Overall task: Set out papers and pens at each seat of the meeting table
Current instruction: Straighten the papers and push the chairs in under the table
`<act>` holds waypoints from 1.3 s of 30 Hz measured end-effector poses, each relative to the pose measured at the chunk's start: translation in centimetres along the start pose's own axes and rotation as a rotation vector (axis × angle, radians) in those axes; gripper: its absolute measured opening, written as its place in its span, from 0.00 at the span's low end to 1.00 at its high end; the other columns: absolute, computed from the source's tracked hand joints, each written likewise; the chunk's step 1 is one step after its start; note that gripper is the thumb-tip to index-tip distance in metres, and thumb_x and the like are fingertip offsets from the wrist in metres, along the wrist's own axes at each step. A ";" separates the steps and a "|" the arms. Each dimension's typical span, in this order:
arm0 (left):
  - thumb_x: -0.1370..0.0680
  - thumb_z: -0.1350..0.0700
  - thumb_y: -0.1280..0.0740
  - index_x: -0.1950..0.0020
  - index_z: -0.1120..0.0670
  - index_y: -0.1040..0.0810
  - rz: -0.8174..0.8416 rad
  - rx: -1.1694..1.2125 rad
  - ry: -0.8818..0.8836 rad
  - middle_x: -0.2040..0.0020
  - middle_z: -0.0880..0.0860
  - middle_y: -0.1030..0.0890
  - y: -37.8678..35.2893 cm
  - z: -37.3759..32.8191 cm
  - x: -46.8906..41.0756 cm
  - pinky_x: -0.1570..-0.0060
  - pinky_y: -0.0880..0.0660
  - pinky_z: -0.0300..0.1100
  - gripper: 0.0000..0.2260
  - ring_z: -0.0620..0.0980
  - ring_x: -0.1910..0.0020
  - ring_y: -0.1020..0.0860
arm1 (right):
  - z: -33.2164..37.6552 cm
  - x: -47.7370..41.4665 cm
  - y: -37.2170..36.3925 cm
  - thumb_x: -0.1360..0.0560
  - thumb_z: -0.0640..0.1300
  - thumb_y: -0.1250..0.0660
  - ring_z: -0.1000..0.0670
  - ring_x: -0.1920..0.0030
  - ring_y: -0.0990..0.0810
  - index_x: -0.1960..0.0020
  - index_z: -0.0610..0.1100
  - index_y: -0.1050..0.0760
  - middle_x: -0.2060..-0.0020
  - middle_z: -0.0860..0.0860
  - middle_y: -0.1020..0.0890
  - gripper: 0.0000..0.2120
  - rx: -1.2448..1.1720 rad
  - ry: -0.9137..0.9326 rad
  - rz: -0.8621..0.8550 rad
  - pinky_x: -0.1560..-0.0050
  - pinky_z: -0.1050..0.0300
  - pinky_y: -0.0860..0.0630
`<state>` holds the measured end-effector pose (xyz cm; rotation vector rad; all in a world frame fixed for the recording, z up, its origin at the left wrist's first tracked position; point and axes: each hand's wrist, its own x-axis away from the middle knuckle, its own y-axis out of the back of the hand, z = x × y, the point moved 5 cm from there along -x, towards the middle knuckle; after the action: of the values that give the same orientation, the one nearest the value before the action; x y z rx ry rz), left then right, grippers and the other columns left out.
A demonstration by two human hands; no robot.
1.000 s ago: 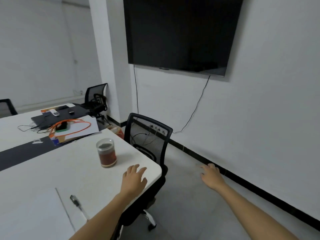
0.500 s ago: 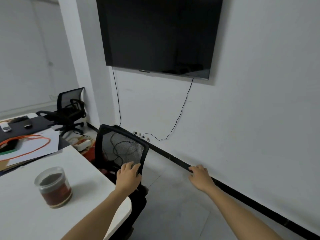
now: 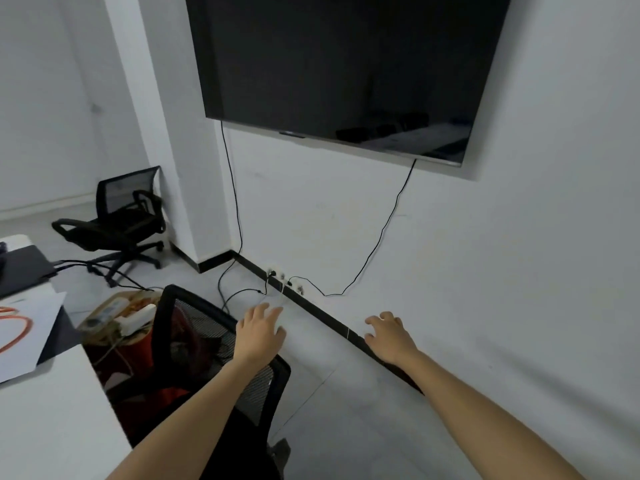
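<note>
Both grips were spread and empty: the left hand [image 3: 259,336] over the mesh chair [image 3: 194,327] back, the right hand [image 3: 389,337] at three o'clock above the floor. The only paper in view, a thin and probably floppy sheet [image 3: 45,306], lay at nine o'clock on the worktop [image 3: 52,417]. An orange cable [image 3: 27,323] lay on it, so its free edge looked best to lift. No pen showed, and the chair blocked the worktop's end.

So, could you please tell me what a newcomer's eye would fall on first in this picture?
The big dark wall screen fills the top centre, with thin black cables trailing down to the sockets. Below, both hands reach forward empty: the left hand above the back of a black mesh chair by the white table, the right hand out to its right.
</note>
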<state>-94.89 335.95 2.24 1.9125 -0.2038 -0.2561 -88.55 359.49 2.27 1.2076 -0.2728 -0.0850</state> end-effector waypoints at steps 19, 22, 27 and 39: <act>0.20 0.50 0.42 0.26 0.47 0.38 -0.100 -0.084 0.478 0.25 0.52 0.40 -0.7 7.6 -24.9 0.29 0.44 0.51 0.22 0.54 0.26 0.45 | 9.3 -37.2 5.1 0.21 0.51 0.43 0.44 0.32 0.37 0.29 0.46 0.37 0.31 0.46 0.35 0.22 0.217 0.584 0.099 0.36 0.51 0.34; 0.20 0.50 0.42 0.26 0.48 0.37 -0.145 -0.098 0.565 0.26 0.53 0.38 0.3 12.5 -27.7 0.30 0.43 0.51 0.22 0.55 0.26 0.43 | 14.9 -41.7 4.1 0.21 0.56 0.44 0.45 0.32 0.37 0.28 0.47 0.39 0.31 0.46 0.34 0.25 0.242 0.684 0.122 0.35 0.50 0.35; 0.20 0.50 0.42 0.26 0.48 0.38 -0.221 -0.063 0.637 0.26 0.53 0.38 2.9 18.9 -34.0 0.30 0.42 0.51 0.22 0.54 0.27 0.42 | 23.4 -49.1 4.6 0.21 0.57 0.45 0.45 0.31 0.38 0.28 0.47 0.39 0.30 0.46 0.34 0.25 0.283 0.796 0.079 0.35 0.50 0.38; 0.20 0.50 0.43 0.25 0.49 0.40 -0.290 -0.055 0.630 0.26 0.53 0.38 8.6 31.3 -51.8 0.30 0.42 0.49 0.23 0.53 0.27 0.42 | 36.5 -69.9 9.2 0.21 0.57 0.45 0.45 0.30 0.38 0.27 0.48 0.41 0.30 0.47 0.34 0.26 0.248 0.755 -0.054 0.35 0.51 0.37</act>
<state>-153.47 318.43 3.86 1.8704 0.4980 0.1553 -165.89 344.20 11.42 1.4059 0.4212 0.3643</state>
